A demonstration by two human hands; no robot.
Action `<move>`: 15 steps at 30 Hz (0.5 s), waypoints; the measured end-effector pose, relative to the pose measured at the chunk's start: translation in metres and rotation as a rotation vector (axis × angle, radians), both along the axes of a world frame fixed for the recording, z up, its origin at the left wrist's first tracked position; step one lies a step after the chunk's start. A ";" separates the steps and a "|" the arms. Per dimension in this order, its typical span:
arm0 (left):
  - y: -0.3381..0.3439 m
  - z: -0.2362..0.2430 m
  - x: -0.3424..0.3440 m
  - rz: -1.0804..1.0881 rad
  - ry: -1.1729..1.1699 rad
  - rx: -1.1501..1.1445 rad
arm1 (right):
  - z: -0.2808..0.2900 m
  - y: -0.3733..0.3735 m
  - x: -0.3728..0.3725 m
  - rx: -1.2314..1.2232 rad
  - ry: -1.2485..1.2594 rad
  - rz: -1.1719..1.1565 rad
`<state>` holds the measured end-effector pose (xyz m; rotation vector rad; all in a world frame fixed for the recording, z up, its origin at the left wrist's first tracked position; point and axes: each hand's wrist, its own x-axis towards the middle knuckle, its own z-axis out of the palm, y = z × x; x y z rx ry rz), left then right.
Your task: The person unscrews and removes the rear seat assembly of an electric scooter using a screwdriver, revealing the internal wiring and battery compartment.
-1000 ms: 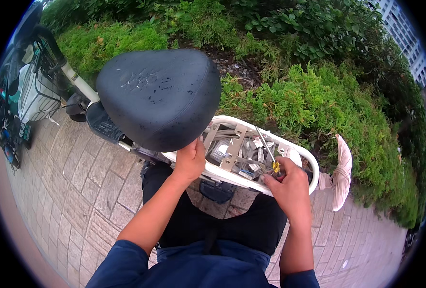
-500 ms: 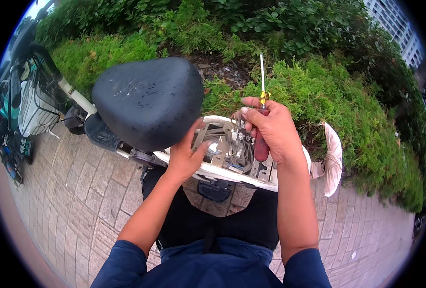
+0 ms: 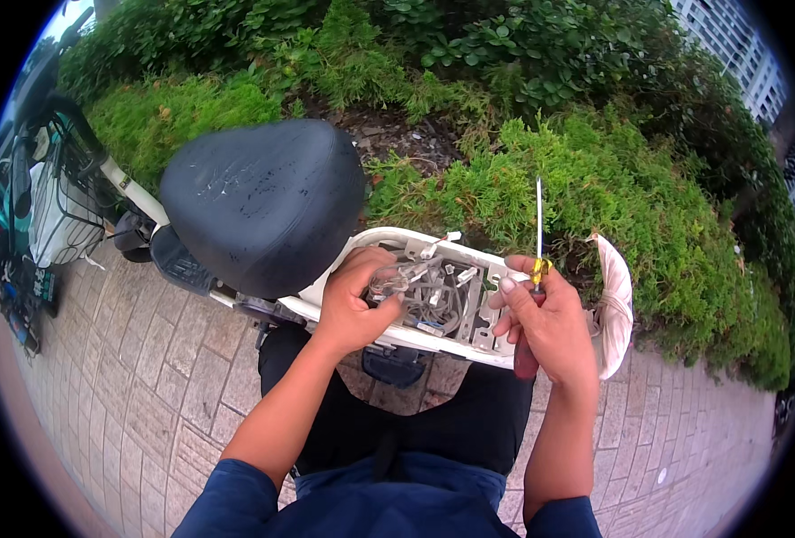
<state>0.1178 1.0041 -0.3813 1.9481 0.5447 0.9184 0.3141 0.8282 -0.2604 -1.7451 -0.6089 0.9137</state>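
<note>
My right hand point(image 3: 554, 327) is closed round a screwdriver point(image 3: 525, 359) with a dark red handle. Its metal shaft points up and away, and a yellow piece sits near the base of the shaft. Below lies the open white compartment point(image 3: 397, 235) of an electric bike, filled with grey wires point(image 3: 447, 300), pale connectors and metal brackets. Into its left part reaches my left hand point(image 3: 357, 305), thumb and fingers curled on a bunch of the wires. The fingertips are partly hidden among them. A black seat point(image 3: 263, 202) stands tilted up just left of the compartment.
A light cloth bundle point(image 3: 614, 309) is tied at the bike's rear end. Green shrubs point(image 3: 613, 188) border the far side. Paving stones point(image 3: 173, 377) lie underfoot. More bikes, one with a wire basket point(image 3: 75, 211), stand at the far left.
My right hand has moved right and nearer, screwdriver still in it, off the middle of the compartment. My left hand has shifted from beside the seat onto the wires.
</note>
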 end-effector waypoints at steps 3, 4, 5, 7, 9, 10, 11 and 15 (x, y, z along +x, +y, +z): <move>-0.002 0.005 -0.004 -0.094 0.016 -0.072 | -0.024 -0.037 -0.004 0.014 0.114 0.098; -0.001 0.004 -0.006 -0.136 0.038 -0.061 | -0.034 -0.048 -0.007 0.072 0.141 0.132; 0.002 0.002 -0.010 -0.177 0.059 -0.050 | -0.041 -0.055 -0.010 0.131 0.166 0.166; 0.002 0.000 -0.005 -0.180 -0.047 -0.041 | -0.035 -0.062 -0.020 0.186 0.358 0.137; 0.003 -0.001 -0.011 -0.196 -0.001 -0.039 | -0.023 -0.065 -0.018 0.102 0.454 0.199; 0.004 -0.001 -0.013 -0.209 0.021 -0.040 | -0.017 -0.064 -0.021 0.019 0.394 0.189; 0.005 -0.002 -0.013 -0.221 0.008 -0.033 | -0.012 -0.062 -0.026 -0.065 0.334 0.179; 0.007 0.001 -0.011 -0.238 -0.014 -0.013 | -0.026 -0.061 -0.027 -0.161 -0.108 0.125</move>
